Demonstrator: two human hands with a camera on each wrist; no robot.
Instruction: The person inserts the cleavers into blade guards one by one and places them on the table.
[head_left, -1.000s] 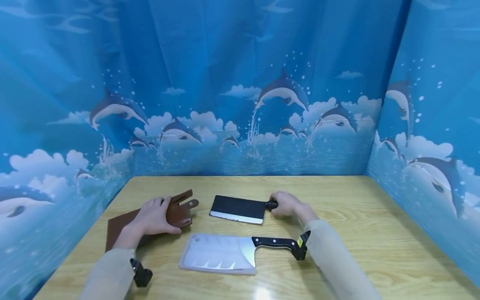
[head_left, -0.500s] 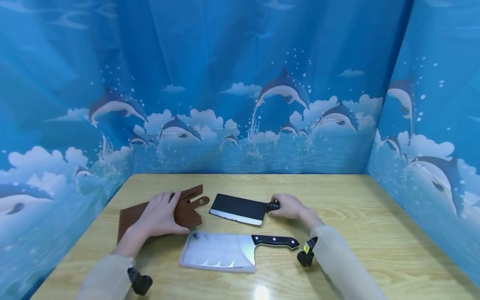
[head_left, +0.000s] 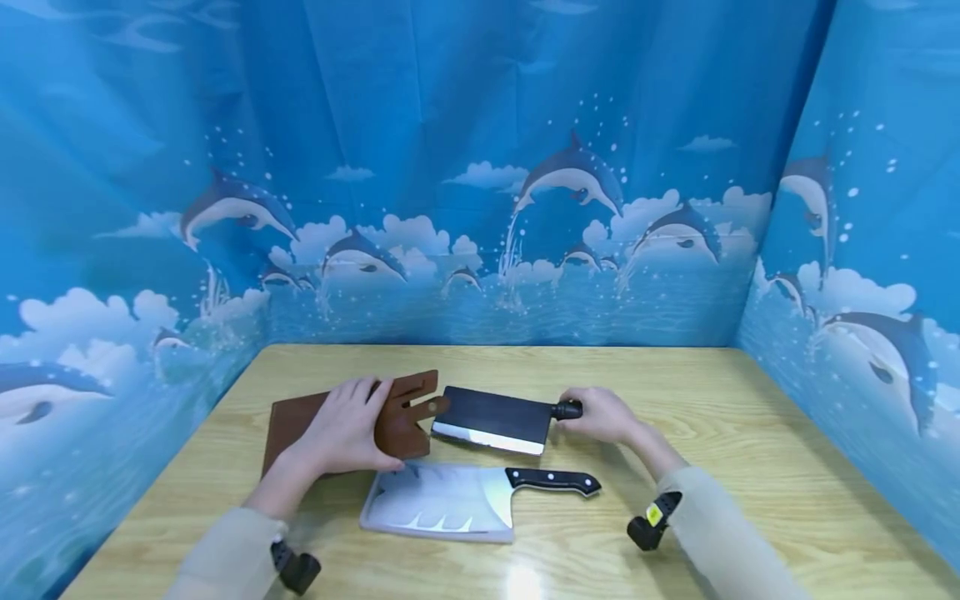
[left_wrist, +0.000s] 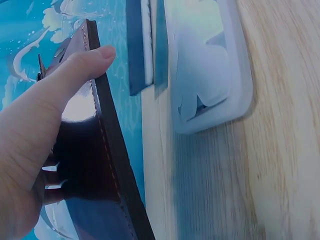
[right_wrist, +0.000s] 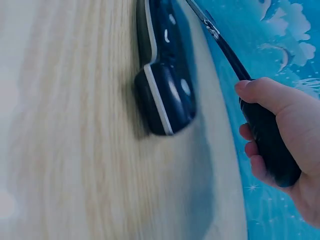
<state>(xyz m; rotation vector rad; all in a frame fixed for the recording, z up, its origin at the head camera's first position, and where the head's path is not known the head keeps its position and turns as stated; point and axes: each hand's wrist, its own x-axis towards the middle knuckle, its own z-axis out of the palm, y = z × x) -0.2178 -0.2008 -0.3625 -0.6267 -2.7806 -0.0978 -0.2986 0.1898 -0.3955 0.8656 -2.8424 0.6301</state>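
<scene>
My left hand (head_left: 341, 433) grips a brown leather knife sheath (head_left: 292, 421), thumb on its near edge and fingers over the top. In the left wrist view the stitched edge of the sheath (left_wrist: 110, 150) stands tilted above the table. My right hand (head_left: 602, 415) holds a black-bladed cleaver (head_left: 495, 412) with a bright cutting edge. The right wrist view shows my fingers wrapped round its black handle (right_wrist: 270, 140). The cleaver's blade end meets the sheath's snap strap (head_left: 429, 408), overlapping it in the head view.
A second cleaver (head_left: 555, 480) with a riveted black handle lies on the wooden table (head_left: 720, 467), just in front of both hands. A translucent plastic guard (head_left: 435, 500) covers its blade. Blue dolphin-print curtains (head_left: 465, 167) enclose the back and sides.
My left hand has carried the sheath rightward toward the cleaver. My right hand has shifted slightly right with the cleaver. The gap between sheath and blade has closed in the head view.
</scene>
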